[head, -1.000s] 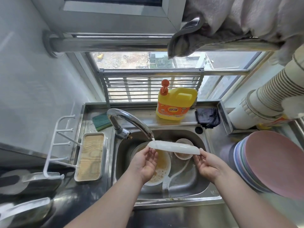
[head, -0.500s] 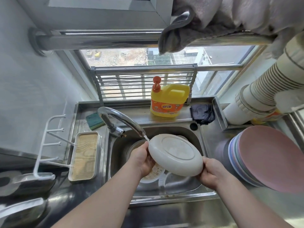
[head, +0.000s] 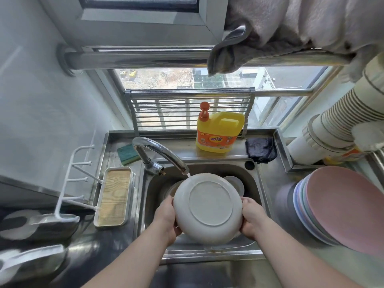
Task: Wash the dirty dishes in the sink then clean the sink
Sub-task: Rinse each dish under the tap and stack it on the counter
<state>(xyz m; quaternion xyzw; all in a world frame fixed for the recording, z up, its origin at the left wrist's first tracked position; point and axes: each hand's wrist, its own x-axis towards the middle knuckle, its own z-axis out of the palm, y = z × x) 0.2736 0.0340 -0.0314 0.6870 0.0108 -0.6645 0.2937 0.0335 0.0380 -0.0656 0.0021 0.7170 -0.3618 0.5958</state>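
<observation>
Here, detergent jug (head: 218, 133) label: unreadable characters.

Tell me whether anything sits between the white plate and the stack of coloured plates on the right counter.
Nothing visible blocks it. The white plate is held above the sink by both hands; only the sink's right rim and bare counter lie before the stack.

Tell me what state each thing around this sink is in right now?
White plate: held upside down over the sink, underside facing up, water hitting its far rim.
Left hand: grip on the plate's left edge.
Right hand: grip on the plate's right edge.
Faucet: running.
Sink: other dishes lying in it.
Detergent bottle: upright on the ledge.
Green sponge: lying unused by the faucet.
</observation>
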